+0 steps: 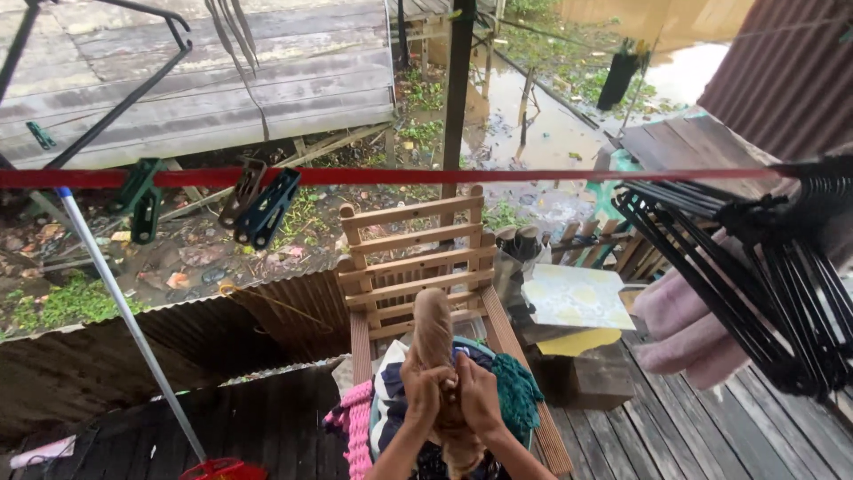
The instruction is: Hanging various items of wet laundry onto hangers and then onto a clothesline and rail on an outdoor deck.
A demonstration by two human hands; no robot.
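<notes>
Outdoors, weathered grey deck boards [675,436] run above muddy, flooded ground, and a red clothesline [444,176] with plastic pegs [267,206] crosses the head view. Black wire hangers [764,284] hang bunched at right. Below, the left hand [421,391] and right hand [480,396] have fingers wrapped tight around a twisted tan cloth [434,331], upright above a slatted wooden chair [418,258] piled with laundry.

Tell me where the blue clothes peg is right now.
In the head view, the blue clothes peg hangs on the red line, upper left, beside a brown peg and right of the green pegs.
</notes>
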